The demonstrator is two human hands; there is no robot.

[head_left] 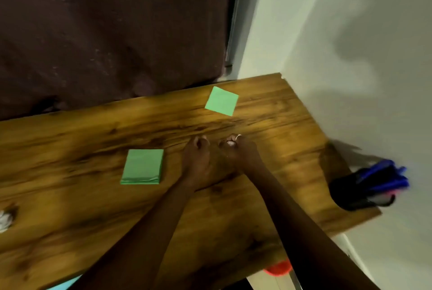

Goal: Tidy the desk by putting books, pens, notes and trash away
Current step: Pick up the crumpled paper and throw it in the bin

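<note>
On desk centre: both hands curled, green notes either side

Left hand (pixel 196 152) is clenched in a loose fist with fingers curled in, and nothing shows in it. Right hand (pixel 237 149) sits just beside it, also curled, with a ring (pixel 238 135) on one finger. There is a small pale patch at its fingertips, too blurred to say nails or a held scrap, so its grasp can't be told. Can't tell whether either hand touches the wood.

Green sticky pad (pixel 142 167) lies flat just left of the left hand: square, thick stack, near edge a bit ragged. Single green note (pixel 221 104) is thin and flat, turned diamond-wise, further back near the far edge, apart from both hands. Crumpled white paper (pixel 5 219) is on the desk at the left frame edge, cut off.

Black pen holder (pixel 350 192) stands at the desk's right edge by the wall, with blue pens (pixel 383 175) poking out, motion-blurred.

Desk (pixel 70 149) is a glossy wood-grain board, honey brown with dark streaks. Dark brown curtain (pixel 105 32) behind it is matte fabric. Wall (pixel 350 44) is pale and smooth, with soft shadows. Red-orange object (pixel 278 268) is partly hidden under the near desk edge
</note>
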